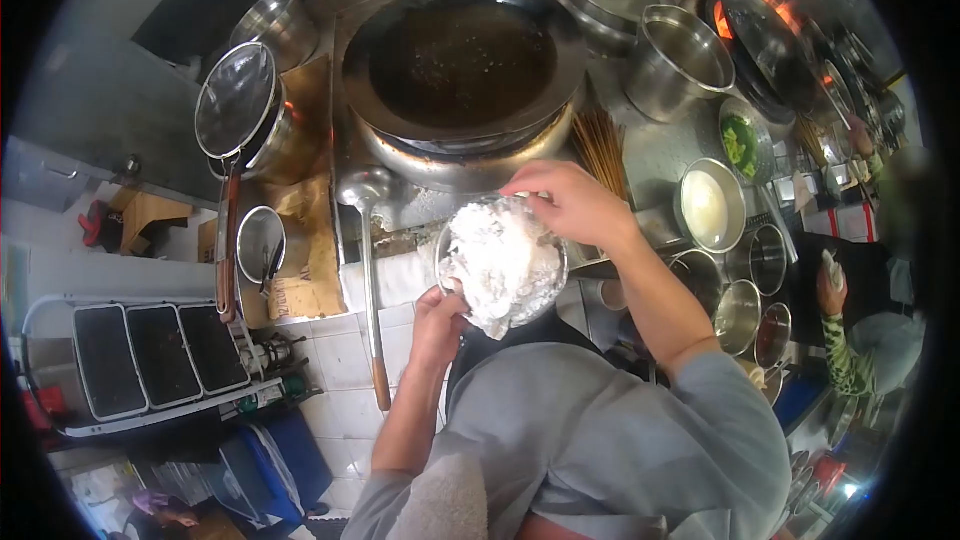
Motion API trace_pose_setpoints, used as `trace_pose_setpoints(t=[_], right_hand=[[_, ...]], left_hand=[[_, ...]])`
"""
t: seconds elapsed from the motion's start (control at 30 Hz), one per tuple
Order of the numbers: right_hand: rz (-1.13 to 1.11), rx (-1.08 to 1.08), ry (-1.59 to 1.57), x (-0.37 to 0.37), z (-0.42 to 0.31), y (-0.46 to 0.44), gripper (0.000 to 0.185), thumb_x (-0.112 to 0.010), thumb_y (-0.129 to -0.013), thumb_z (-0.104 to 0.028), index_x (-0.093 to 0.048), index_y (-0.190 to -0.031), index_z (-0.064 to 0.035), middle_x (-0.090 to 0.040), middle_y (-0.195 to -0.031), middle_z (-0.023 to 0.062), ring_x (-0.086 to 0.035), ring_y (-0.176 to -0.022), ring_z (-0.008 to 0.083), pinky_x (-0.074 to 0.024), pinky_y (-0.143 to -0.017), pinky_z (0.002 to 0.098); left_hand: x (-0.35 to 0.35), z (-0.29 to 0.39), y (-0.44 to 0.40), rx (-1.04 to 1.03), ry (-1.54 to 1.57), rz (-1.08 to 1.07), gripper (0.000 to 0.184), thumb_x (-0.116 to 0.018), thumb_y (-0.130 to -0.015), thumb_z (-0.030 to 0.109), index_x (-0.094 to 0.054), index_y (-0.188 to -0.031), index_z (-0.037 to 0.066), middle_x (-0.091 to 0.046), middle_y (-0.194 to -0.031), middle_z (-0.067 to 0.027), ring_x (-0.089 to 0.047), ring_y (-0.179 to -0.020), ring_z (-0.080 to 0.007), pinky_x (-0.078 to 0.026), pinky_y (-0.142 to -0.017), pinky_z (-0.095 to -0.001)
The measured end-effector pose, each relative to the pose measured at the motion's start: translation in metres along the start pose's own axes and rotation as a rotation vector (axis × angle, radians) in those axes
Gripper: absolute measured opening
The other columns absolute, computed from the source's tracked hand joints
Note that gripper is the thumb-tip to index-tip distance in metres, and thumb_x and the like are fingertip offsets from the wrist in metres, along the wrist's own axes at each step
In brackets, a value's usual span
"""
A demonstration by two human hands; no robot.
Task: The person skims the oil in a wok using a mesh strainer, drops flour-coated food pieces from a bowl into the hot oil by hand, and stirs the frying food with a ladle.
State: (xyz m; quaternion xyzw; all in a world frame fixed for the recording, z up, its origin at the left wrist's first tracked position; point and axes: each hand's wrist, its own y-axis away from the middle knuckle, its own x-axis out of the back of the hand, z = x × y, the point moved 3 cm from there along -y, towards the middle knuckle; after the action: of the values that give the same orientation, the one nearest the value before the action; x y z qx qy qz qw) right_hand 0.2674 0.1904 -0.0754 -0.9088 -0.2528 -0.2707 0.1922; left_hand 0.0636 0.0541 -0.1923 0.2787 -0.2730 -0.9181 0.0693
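A metal bowl [562, 280] heaped with white, floury pieces [500, 258] is in front of my body, just below the wok. My left hand [440, 320] grips the bowl's lower left rim, thumb over the edge. At the bowl's upper right edge is my right hand [560, 198], its fingers pinched together over the white pieces; whatever is between them is too small to name. Beyond the bowl, the large black wok [465, 60] holds dark liquid with a few small bubbles.
A long-handled ladle [370, 270] lies left of the bowl. A strainer [236, 105] rests on a pot further left. Right are bamboo sticks [600, 145], a steel pot [684, 55], a bowl of pale liquid [708, 205] and flames [722, 20]. A co-worker's hand [831, 290] shows far right.
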Motion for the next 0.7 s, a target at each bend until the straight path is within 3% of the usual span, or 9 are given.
trace_pose_setpoints(t=[0.1,0.2,0.3,0.43,0.53,0.7], right_hand=[[0.033,-0.029,0.026,0.01,0.0,0.012,0.029,-0.05,-0.072,0.006,-0.065,-0.096,-0.0009,-0.061,-0.092,0.0143,-0.058,-0.087,0.032,-0.0456,-0.078,0.0373],[0.048,-0.086,-0.028,0.014,0.017,0.024,0.032,-0.05,-0.076,0.007,-0.063,-0.105,-0.0025,-0.06,-0.098,0.0095,-0.057,-0.079,0.0185,-0.0442,-0.066,0.0272],[0.06,-0.235,-0.144,0.027,0.012,0.037,0.028,-0.053,-0.081,-0.001,-0.062,-0.108,-0.0029,-0.062,-0.097,0.0108,-0.059,-0.083,0.0199,-0.0465,-0.073,0.0291],[0.127,-0.362,-0.28,0.028,0.036,0.066,0.034,-0.059,-0.086,-0.008,-0.057,-0.119,-0.0047,-0.063,-0.103,0.0065,-0.056,-0.087,0.0103,-0.0456,-0.074,0.0244],[0.232,-0.434,-0.465,0.02,0.035,0.086,0.036,-0.059,-0.086,-0.007,-0.055,-0.121,-0.0033,-0.062,-0.104,0.0056,-0.055,-0.088,0.0089,-0.0452,-0.076,0.024],[0.272,-0.495,-0.43,-0.001,0.026,0.116,0.04,-0.059,-0.086,-0.008,-0.051,-0.125,-0.0014,-0.062,-0.105,0.0053,-0.055,-0.09,0.0082,-0.0445,-0.078,0.0238]], left_hand=[[-0.004,-0.015,-0.01,-0.009,-0.056,-0.046,0.012,-0.051,-0.073,-0.002,-0.059,-0.079,0.004,-0.058,-0.072,-0.0004,-0.055,-0.062,-0.0084,-0.043,-0.051,-0.0204],[-0.012,-0.026,-0.016,0.024,-0.04,-0.059,0.011,-0.052,-0.073,-0.002,-0.06,-0.081,0.002,-0.061,-0.075,-0.0034,-0.059,-0.065,-0.0116,-0.05,-0.054,-0.0239],[-0.015,-0.045,-0.027,0.021,0.011,-0.054,0.007,-0.054,-0.077,0.0,-0.06,-0.081,0.001,-0.061,-0.075,-0.0048,-0.059,-0.065,-0.0127,-0.052,-0.055,-0.0264],[-0.018,-0.06,-0.037,0.025,0.022,-0.027,0.006,-0.055,-0.081,0.003,-0.06,-0.081,-0.001,-0.061,-0.075,-0.0061,-0.06,-0.064,-0.0137,-0.053,-0.056,-0.0284],[-0.015,-0.071,-0.044,0.031,0.028,-0.01,0.006,-0.056,-0.081,0.003,-0.06,-0.081,-0.001,-0.062,-0.075,-0.0069,-0.061,-0.065,-0.0146,-0.053,-0.055,-0.0288],[-0.011,-0.09,-0.054,0.03,0.033,-0.029,0.006,-0.058,-0.083,0.006,-0.06,-0.083,0.0,-0.062,-0.077,-0.0062,-0.062,-0.069,-0.0142,-0.055,-0.056,-0.0298]])
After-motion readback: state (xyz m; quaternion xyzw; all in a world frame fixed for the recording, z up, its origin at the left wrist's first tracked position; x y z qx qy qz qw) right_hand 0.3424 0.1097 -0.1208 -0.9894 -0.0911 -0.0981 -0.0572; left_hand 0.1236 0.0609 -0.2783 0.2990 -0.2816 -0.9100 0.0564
